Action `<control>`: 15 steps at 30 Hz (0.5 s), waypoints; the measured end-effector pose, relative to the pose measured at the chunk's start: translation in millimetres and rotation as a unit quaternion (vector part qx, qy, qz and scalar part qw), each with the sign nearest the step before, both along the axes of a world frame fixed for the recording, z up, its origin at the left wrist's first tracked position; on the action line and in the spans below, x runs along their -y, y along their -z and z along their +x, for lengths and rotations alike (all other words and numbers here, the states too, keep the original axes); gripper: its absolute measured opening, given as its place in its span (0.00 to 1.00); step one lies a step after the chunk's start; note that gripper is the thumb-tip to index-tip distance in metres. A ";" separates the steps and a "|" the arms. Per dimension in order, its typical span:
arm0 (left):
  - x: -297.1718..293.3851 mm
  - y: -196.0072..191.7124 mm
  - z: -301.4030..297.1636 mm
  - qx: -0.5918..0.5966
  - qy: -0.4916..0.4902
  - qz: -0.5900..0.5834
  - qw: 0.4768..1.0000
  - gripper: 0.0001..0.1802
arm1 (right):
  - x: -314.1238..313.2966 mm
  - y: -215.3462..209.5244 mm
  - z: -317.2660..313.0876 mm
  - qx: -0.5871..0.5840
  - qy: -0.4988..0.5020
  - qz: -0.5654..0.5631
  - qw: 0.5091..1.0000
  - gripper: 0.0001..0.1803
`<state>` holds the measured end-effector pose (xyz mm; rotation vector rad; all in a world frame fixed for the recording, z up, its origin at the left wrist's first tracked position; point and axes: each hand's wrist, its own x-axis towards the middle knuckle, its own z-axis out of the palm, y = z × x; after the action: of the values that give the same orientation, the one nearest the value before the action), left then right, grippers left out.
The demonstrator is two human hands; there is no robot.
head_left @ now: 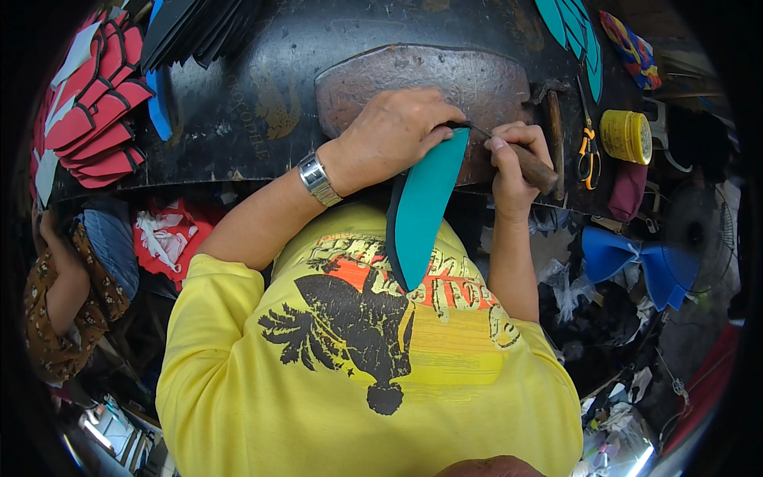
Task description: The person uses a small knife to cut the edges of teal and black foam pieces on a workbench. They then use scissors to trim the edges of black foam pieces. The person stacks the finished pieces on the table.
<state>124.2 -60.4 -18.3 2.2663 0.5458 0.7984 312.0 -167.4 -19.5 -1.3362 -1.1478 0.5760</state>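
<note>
Risk at centre frame: dark worn work surface (238, 119), teal foam sole-shaped piece (425, 203) pinned on edge under clenched left hand (389, 135), wooden-handled awl (528, 163) gripped in right hand (513, 163) — point likely to skid off springy foam toward left fingers (433, 137).

Your left hand (393, 135) presses the sole (421, 207) on the stone slab (421, 75), which lies on the worktable (238, 111). Your right hand (513, 163), just right, holds a tool (528, 163) at the sole's far tip. Scissors (588, 147) and a tape roll (626, 137) lie farther right; stacked soles (99, 103) lie far left.
</note>
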 end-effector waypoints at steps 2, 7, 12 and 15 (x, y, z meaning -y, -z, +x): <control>0.8 -0.9 -0.4 -0.004 -0.011 -0.001 1.000 0.12 | 0.5 -0.8 -0.3 -0.047 0.015 0.002 0.999 0.05; 2.1 -8.7 -4.4 0.086 0.016 0.067 0.994 0.14 | -1.1 -1.0 -1.7 -0.186 0.051 0.043 0.980 0.06; 8.8 -20.8 -10.0 0.154 0.042 0.144 0.977 0.17 | -2.0 -2.5 -1.8 -0.221 0.051 0.049 0.973 0.06; 8.6 -26.6 -12.0 0.166 0.064 0.165 0.970 0.18 | -1.3 -4.0 -2.1 -0.222 0.052 0.043 0.973 0.07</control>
<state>112.2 -68.9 8.3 2.3595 0.1144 1.2448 309.8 -166.1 -15.5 -1.1120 -0.7240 0.6982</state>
